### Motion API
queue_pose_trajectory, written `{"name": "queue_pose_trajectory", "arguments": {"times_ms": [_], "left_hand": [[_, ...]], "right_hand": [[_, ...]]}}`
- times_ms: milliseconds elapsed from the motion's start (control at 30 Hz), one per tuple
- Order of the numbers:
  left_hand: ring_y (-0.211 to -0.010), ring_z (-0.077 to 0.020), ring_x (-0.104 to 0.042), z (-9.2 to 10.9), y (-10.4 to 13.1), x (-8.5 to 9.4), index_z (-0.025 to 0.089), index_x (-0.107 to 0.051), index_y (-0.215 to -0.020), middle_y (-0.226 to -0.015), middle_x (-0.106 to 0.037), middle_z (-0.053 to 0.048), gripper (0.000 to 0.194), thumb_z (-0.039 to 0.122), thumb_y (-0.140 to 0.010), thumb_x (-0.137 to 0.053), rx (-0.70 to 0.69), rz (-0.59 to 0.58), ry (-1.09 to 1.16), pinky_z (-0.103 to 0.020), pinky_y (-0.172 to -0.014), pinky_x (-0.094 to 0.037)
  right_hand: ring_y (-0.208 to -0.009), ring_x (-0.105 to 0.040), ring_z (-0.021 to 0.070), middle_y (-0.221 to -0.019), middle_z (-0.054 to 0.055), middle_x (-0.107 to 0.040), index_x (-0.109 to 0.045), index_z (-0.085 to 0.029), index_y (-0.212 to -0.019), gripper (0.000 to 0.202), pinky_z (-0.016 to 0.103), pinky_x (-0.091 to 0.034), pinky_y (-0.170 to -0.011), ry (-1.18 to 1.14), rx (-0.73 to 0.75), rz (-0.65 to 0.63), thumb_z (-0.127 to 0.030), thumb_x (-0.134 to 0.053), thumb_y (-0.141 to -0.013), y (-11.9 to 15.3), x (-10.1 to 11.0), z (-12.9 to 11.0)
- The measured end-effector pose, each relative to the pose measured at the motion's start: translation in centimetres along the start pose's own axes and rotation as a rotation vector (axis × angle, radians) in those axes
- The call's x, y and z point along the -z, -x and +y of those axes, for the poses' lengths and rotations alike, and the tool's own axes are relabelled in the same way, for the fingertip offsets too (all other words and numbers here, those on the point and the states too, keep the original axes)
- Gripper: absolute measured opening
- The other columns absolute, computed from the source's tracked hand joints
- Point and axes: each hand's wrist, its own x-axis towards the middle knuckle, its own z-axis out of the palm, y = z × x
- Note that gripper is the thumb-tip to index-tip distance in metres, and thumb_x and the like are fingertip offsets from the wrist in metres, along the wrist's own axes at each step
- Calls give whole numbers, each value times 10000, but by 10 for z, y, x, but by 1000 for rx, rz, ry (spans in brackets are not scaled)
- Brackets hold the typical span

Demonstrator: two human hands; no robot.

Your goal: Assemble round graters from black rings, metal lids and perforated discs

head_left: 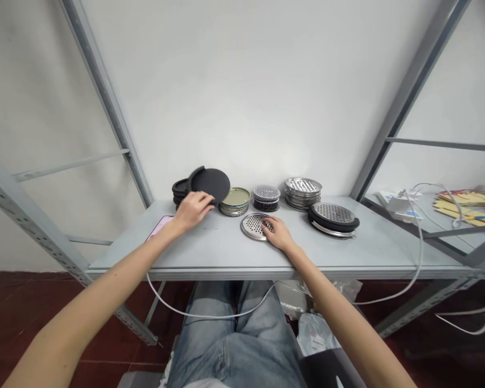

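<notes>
a: start at the left hand (193,209). what has it got?

b: it's closed on the near edge of a black disc (216,183), which is tilted and looks lifted off the counter (214,250), just beside the black stack (179,188).

a: how would that disc handle?

b: light and fairly stiff, i'd guess, like moulded plastic. the matte face shouldn't be very slippery. the raised lip on its far left side looks like another good hold.

a: and the right hand (279,234)?

b: its curled fingers touch the right side of the perforated metal disc (251,225), which lies flat on the counter. i can't tell whether they pinch it or just rest there.

a: handling?

b: thin, rigid and smooth, probably a bit slippery. i'd take it by the rim, since the holes may be sharp. neither disc strikes me as fragile.

a: further out?

b: behind the metal disc, the gold-coloured stack (235,199), the small grater stack (267,195) and the shiny grater stack (303,188) run left to right. the black-ringed pile (334,214) sits off to the right, and a phone (160,225) lies beneath the left wrist.
</notes>
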Motion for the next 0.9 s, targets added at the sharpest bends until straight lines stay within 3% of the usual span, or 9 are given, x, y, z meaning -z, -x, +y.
{"name": "queue_pose_trajectory", "arguments": {"times_ms": [133, 300, 633, 733, 900], "left_hand": [[-908, -216, -610, 33, 34, -23, 192, -634, -1038, -958, -654, -95, 209, 251, -965, -447, -196, -105, 101, -367, -831, -466], [-940, -216, -612, 37, 61, -37, 192, -617, -1112, -1011, -649, -92, 224, 268, -962, -468, -195, -171, 191, -367, -835, -488], [-1039, -216, -604, 29, 73, -39, 218, -655, -1149, -1102, -666, -89, 260, 286, -924, -545, -22, -265, 393, -381, -925, -490], [-1113, -229, -585, 26, 70, -47, 223, -680, -1116, -1160, -656, -95, 263, 327, -899, -574, 48, -249, 457, -406, -988, -464], [-1319, -278, -443, 27, 59, -68, 186, -613, -1245, -1382, -530, -121, 471, 491, -900, -515, 328, -185, 410, -464, -1113, -341]], "right_hand": [[-1138, -549, 260, -1201, 132, -633, -669, -140, -1087, 314, 391, -389, -1026, 4, 13, 4, -308, -517, -871, 0, 0, 0], [-1126, -555, 259, -1186, 135, -639, -668, -128, -1087, 314, 381, -392, -1019, 15, 13, -6, -295, -515, -870, 0, 1, -3], [-1121, -556, 262, -1171, 139, -639, -697, -142, -1053, 312, 408, -380, -1028, 6, -28, 45, -328, -544, -855, -1, 1, -2], [-1206, -509, 282, -1230, 132, -617, -706, -168, -1063, 379, 433, -357, -1060, -39, 79, 48, -450, -587, -839, 2, 5, -7], [-1221, -501, 336, -1269, 143, -598, -692, -194, -1109, 623, 485, -379, -1036, -53, 298, -74, -617, -734, -653, 5, 8, -13]]}}
